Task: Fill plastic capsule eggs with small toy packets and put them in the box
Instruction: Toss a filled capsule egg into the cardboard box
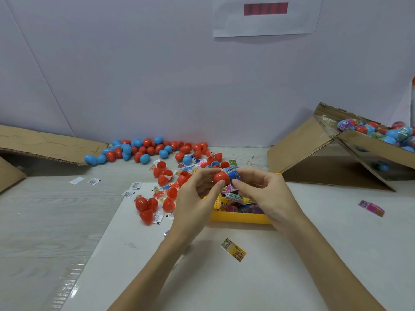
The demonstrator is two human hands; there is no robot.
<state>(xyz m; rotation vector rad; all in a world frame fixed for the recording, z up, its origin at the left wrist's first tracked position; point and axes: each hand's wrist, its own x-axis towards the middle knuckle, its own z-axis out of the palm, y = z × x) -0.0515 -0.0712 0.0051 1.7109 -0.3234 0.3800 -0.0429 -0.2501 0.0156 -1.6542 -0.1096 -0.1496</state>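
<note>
Egg, red half, sits mid-frame between both hands, raised just above the yellow tray. Going near to far:

Nearest: a loose yellow packet lies flat on the white sheet, between the forearms, probably dropped or set aside.

Left hand grips the red egg half with thumb and fingertips curled round it, open end turned toward the right hand so it can take the filling. Right hand pinches a blue printed packet against the egg's mouth; looks like the stuffing or wrapping step, not closed yet. Can't tell whether a second egg half is under the packet.

Yellow tray directly under the hands holds more packets, kept there for short reach.

Left of the tray: open red egg halves and small white slips, scattered within left-hand reach. A pink packet lies alone to the right, well apart.

Farther back: pile of blue and red eggs against the wall, the unfilled stock.

Far right: cardboard box tilted toward the person, holding finished eggs, the drop-off spot. Flattened cardboard at far left.
</note>
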